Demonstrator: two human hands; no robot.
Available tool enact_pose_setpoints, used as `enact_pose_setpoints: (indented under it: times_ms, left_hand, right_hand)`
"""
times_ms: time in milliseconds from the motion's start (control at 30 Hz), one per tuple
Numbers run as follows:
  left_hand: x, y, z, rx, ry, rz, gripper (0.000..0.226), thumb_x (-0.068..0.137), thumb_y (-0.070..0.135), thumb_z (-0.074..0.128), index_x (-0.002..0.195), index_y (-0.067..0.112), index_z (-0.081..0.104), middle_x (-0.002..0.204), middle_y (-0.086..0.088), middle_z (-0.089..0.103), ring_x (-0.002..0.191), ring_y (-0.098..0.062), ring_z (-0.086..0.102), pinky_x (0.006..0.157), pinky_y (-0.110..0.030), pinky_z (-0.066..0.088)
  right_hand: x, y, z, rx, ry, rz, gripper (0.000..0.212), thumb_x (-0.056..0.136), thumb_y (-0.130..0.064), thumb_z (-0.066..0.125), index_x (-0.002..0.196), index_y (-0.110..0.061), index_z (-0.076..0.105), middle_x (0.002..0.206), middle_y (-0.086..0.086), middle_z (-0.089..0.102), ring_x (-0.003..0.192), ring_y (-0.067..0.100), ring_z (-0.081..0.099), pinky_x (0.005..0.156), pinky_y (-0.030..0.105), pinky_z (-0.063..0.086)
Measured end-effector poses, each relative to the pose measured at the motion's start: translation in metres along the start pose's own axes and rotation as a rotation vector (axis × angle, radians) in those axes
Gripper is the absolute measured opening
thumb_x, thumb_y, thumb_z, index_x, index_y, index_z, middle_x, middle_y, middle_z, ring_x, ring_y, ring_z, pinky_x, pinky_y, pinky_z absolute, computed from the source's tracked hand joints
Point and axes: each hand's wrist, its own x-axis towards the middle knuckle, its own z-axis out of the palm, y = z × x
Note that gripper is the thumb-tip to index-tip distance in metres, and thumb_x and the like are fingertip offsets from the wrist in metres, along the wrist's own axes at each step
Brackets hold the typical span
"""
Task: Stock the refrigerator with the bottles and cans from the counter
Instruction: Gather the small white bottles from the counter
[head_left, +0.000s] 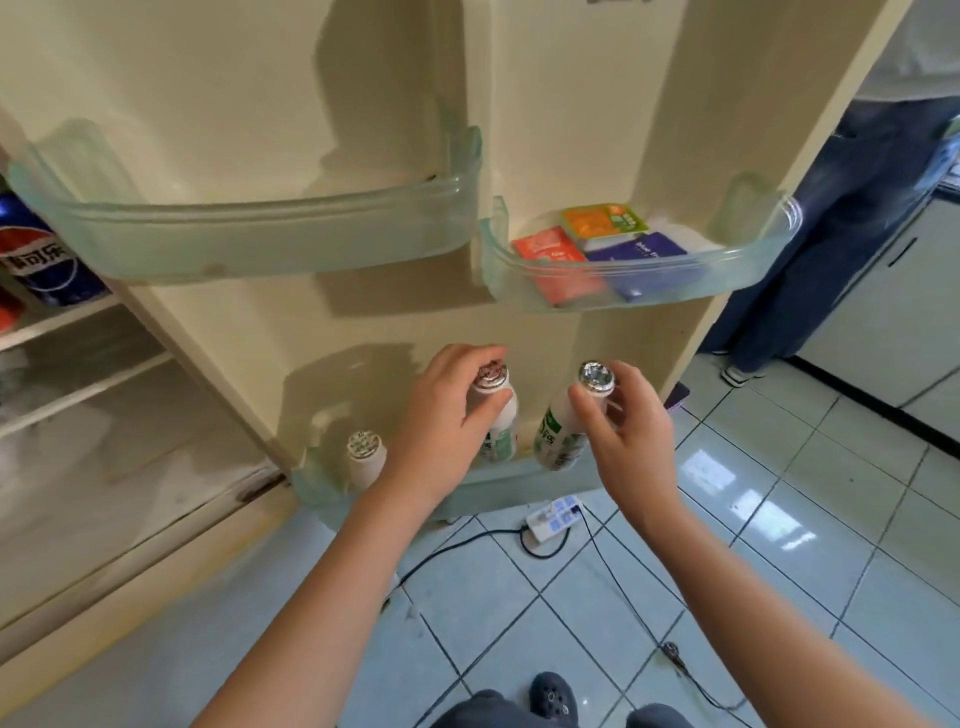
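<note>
The lowest door shelf leaves free space between the standing bottle at its left end and our two. Our left grip is clamped round the left bottle below its cap, our right grip round the right bottle, both bases down at the shelf's rim. Beneath lie tiled floor and a power strip.

Lower door bin: one white bottle stands upright at the left end. The middle bottle and the tilted right bottle dip behind its front rim; whether they touch the bin's bottom is hidden.

Upper right door bin: red packet, purple packet and orange-green packet, packed together.

Interior shelf: blue cola container.

Tiled floor: white power strip and black cables.
</note>
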Motion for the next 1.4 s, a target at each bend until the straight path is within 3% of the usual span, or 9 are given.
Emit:
enact_pose_setpoints:
  times_ms: [167, 267, 533, 833, 900, 1000, 1200, 1300, 1400]
  left_hand:
    - [-0.001, -0.015, 0.021, 0.067, -0.042, -0.097, 0.038, 0.089, 0.008, 0.06, 0.126, 0.016, 0.057, 0.118, 0.005, 0.051, 0.107, -0.004, 0.048, 0.093, -0.003, 0.031]
    - [-0.01, -0.021, 0.032, 0.07, -0.062, -0.14, 0.038, 0.09, 0.008, 0.058, 0.127, 0.014, 0.056, 0.121, 0.003, 0.051, 0.103, 0.003, 0.044, 0.087, 0.006, 0.026]
    - [-0.03, -0.027, 0.052, 0.061, -0.071, -0.225, 0.037, 0.091, 0.004, 0.055, 0.128, 0.01, 0.053, 0.123, -0.004, 0.051, 0.102, 0.0, 0.043, 0.084, 0.006, 0.024]
    - [-0.037, -0.027, 0.054, 0.009, -0.061, -0.22, 0.043, 0.089, 0.013, 0.062, 0.131, 0.016, 0.05, 0.128, 0.009, 0.045, 0.112, 0.009, 0.037, 0.091, 0.007, 0.018]
    - [-0.04, -0.025, 0.054, 0.008, -0.04, -0.164, 0.047, 0.088, 0.012, 0.063, 0.133, 0.015, 0.048, 0.135, 0.011, 0.037, 0.125, 0.008, 0.03, 0.1, 0.003, 0.014]
    - [-0.046, -0.02, 0.054, 0.023, 0.041, -0.045, 0.04, 0.088, 0.012, 0.062, 0.128, 0.011, 0.053, 0.141, 0.005, 0.037, 0.139, -0.011, 0.028, 0.111, -0.012, 0.019]
    - [-0.069, -0.013, 0.067, 0.073, 0.247, 0.298, 0.022, 0.086, 0.01, 0.055, 0.108, 0.011, 0.055, 0.116, -0.011, 0.057, 0.117, -0.027, 0.05, 0.105, -0.03, 0.034]
    - [-0.092, -0.017, 0.088, 0.021, 0.074, 0.347, 0.02, 0.086, 0.011, 0.054, 0.107, 0.01, 0.055, 0.108, -0.009, 0.062, 0.104, -0.022, 0.053, 0.099, -0.027, 0.037]
    - [-0.119, -0.027, 0.119, -0.028, -0.262, 0.198, 0.023, 0.088, 0.019, 0.051, 0.108, 0.011, 0.058, 0.105, -0.001, 0.061, 0.1, -0.017, 0.053, 0.093, -0.022, 0.037]
  right_hand:
    - [0.011, 0.014, 0.006, -0.054, -0.075, -0.016, 0.024, 0.087, -0.039, 0.059, 0.107, -0.025, 0.056, 0.096, -0.018, 0.058, 0.094, 0.006, 0.058, 0.083, 0.032, 0.052]
    - [0.009, 0.025, 0.008, -0.085, -0.133, 0.023, 0.033, 0.087, -0.038, 0.06, 0.113, -0.018, 0.057, 0.1, -0.01, 0.059, 0.096, 0.01, 0.059, 0.085, 0.035, 0.052]
    - [-0.002, 0.044, 0.011, -0.149, -0.237, 0.066, 0.032, 0.086, -0.036, 0.062, 0.112, -0.018, 0.058, 0.093, -0.022, 0.052, 0.093, 0.009, 0.056, 0.081, 0.024, 0.045]
    - [-0.01, 0.049, 0.008, -0.153, -0.264, 0.11, 0.027, 0.086, -0.034, 0.064, 0.109, -0.025, 0.054, 0.097, -0.019, 0.057, 0.096, 0.007, 0.056, 0.082, 0.025, 0.047]
    - [-0.015, 0.049, 0.006, -0.184, -0.267, 0.112, 0.045, 0.085, -0.036, 0.064, 0.124, -0.02, 0.05, 0.112, -0.017, 0.054, 0.107, 0.001, 0.052, 0.088, 0.02, 0.042]
    - [-0.027, 0.047, -0.003, -0.243, -0.23, 0.086, 0.054, 0.086, -0.034, 0.064, 0.133, -0.016, 0.044, 0.122, -0.016, 0.046, 0.113, -0.003, 0.042, 0.093, 0.015, 0.034]
    - [-0.076, 0.061, -0.038, -0.319, -0.044, 0.18, 0.035, 0.089, -0.023, 0.06, 0.123, -0.019, 0.052, 0.116, -0.014, 0.052, 0.104, -0.004, 0.046, 0.086, 0.007, 0.033]
    - [-0.117, 0.08, -0.062, -0.351, 0.012, 0.344, 0.03, 0.09, -0.018, 0.058, 0.119, -0.02, 0.054, 0.113, -0.012, 0.054, 0.106, 0.002, 0.051, 0.092, 0.019, 0.039]
    - [-0.168, 0.099, -0.085, -0.411, 0.052, 0.546, 0.026, 0.09, -0.016, 0.058, 0.116, -0.02, 0.056, 0.109, -0.013, 0.055, 0.103, 0.004, 0.053, 0.092, 0.026, 0.044]
